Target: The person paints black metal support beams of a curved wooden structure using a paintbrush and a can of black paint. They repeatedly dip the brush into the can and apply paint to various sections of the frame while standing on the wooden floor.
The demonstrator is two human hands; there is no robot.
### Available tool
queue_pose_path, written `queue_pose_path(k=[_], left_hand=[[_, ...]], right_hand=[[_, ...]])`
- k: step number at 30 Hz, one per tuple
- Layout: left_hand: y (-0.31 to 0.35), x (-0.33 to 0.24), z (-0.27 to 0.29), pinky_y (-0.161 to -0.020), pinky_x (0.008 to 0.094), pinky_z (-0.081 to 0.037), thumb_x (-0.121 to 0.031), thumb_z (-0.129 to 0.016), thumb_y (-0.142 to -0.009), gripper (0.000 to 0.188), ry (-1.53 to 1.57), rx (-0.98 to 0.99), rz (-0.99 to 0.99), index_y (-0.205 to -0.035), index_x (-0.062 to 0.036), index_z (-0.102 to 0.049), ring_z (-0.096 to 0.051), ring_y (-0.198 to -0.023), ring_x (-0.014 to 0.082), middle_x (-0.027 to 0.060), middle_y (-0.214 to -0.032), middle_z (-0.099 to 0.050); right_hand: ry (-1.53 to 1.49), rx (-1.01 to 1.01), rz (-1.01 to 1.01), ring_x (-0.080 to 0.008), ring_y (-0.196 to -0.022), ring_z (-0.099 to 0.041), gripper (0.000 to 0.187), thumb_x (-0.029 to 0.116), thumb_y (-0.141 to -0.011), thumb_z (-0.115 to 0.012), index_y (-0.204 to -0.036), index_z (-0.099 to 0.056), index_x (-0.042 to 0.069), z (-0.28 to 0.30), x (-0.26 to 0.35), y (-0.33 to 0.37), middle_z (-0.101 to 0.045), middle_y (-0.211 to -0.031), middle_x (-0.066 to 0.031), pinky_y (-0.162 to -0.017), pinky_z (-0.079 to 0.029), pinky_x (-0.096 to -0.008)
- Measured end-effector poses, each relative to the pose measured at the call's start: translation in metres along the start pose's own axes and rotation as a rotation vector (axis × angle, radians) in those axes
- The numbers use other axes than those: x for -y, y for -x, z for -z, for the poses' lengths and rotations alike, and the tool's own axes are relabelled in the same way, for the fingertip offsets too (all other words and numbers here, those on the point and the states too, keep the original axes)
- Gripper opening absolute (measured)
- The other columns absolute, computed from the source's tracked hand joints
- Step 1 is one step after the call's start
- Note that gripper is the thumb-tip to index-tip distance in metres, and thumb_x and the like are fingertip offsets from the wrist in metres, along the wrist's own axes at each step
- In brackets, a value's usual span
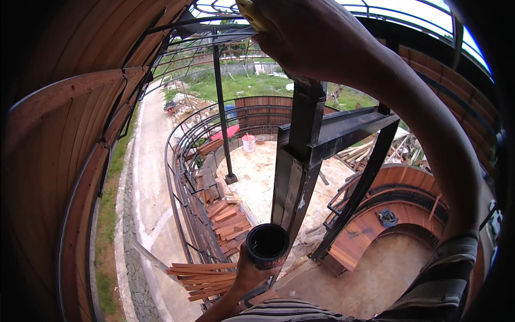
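My left hand [250, 273] is wrapped round a small can [268, 264] at the lower middle. The can is uncovered, tilted toward me, and dark inside, with what looks like black paint. Raised at the top middle, my right hand [292, 35] is closed on a yellow object [252, 15]. The picture's upper edge cuts that object off, so its kind does not show. Dark metal rails [185, 22] run close beside this hand. Behind the can stands a thick black steel post [292, 177].
Curved wooden cladding [48, 155] rises at my left. Far below lie stacked wooden boards [230, 220], a white bucket [248, 144] and a pale floor [257, 172]. A coiled dark cable [387, 218] rests on a curved wooden bench [354, 241]. Thin wooden strips [206, 279] sit near my left forearm.
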State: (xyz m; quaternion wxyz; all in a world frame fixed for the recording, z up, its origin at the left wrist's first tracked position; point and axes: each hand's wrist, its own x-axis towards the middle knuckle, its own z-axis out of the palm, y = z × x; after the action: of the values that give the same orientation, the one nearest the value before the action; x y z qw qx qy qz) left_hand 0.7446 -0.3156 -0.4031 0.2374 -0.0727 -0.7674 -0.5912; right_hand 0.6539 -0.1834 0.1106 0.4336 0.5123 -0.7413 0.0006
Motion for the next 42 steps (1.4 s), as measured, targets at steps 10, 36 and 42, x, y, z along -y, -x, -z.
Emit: queue_pose_path(k=[10,36,42], left_hand=[[-0.001,-0.005,-0.003,-0.112,0.0423,-0.050,-0.019,-0.102,-0.067,0.109,0.052,-0.001,0.018,-0.151,-0.0057,-0.033,-0.058,-0.134,0.0269,0.0163,-0.144,-0.055],[-0.017,-0.066,-0.001,-0.113,0.0416,-0.050,-0.017,-0.105,-0.063,0.108,0.077,0.037,0.107,-0.147,-0.0010,-0.039,-0.058,-0.135,0.0262,0.0166,-0.143,-0.056],[-0.008,-0.026,-0.019,-0.083,0.0506,-0.062,-0.044,-0.080,-0.091,0.074,1.151,-0.163,0.457,-0.150,-0.0106,-0.051,-0.071,-0.107,0.0277,0.0198,-0.134,-0.065]], right_hand=[[-0.001,-0.012,0.081,-0.0363,-0.060,-0.071,0.008,0.003,-0.087,-0.066,-0.086,-0.063,-0.005,0.011,0.009,0.008,-0.066,-0.064,-0.0205,-0.061,-0.057,-0.0476],[0.516,-0.284,0.207,-0.0261,-0.094,-0.078,0.042,0.016,-0.088,-0.083,-0.127,-0.072,0.009,0.045,-0.052,-0.069,-0.077,-0.105,-0.0131,-0.074,-0.063,-0.0415],[0.847,-0.741,0.306,-0.0252,-0.097,-0.079,0.037,0.017,-0.089,-0.083,-0.124,-0.072,0.010,0.047,-0.071,-0.115,-0.078,-0.110,-0.0123,-0.075,-0.065,-0.0348]])
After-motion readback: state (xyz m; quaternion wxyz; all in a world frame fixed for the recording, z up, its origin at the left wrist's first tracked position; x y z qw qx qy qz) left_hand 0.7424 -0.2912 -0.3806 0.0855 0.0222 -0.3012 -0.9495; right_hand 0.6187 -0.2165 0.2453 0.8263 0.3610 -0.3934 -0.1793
